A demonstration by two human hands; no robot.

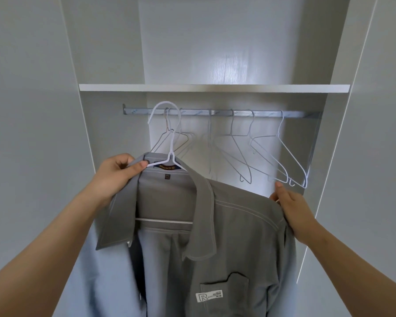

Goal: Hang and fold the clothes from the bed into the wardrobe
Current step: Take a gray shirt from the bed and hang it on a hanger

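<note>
item: grey shirt (pixel 215 225), collared, chest pocket with a white label, open at the front. it is draped on a white hanger (pixel 171 154) and held up in front of the open wardrobe (pixel 114 65), not yet hung by the look of it.

long axis: the hanger's shoulder line runs from upper left down to lower right, tilted and skewed against the rail (pixel 261 114), which lies level.

grip, left hand (pixel 117 172): thumb and fingers pinch the collar and the hanger's shoulder together, just below the neck.

grip, right hand (pixel 293 211): fingers closed on the shirt's far shoulder, lower than the left.

key relation: the hook rises above and slightly right of the left hand's pinch, its mouth facing left. its crown overlaps the rail's left end in view and seems to sit in front of it. the left hand is the nearer and likely steers the hooking.

surroundings: empty hangers (pixel 240 154) fill the rail to the right; a shelf (pixel 215 88) sits close above it, so clearance for lifting the hook over looks tight.
</note>
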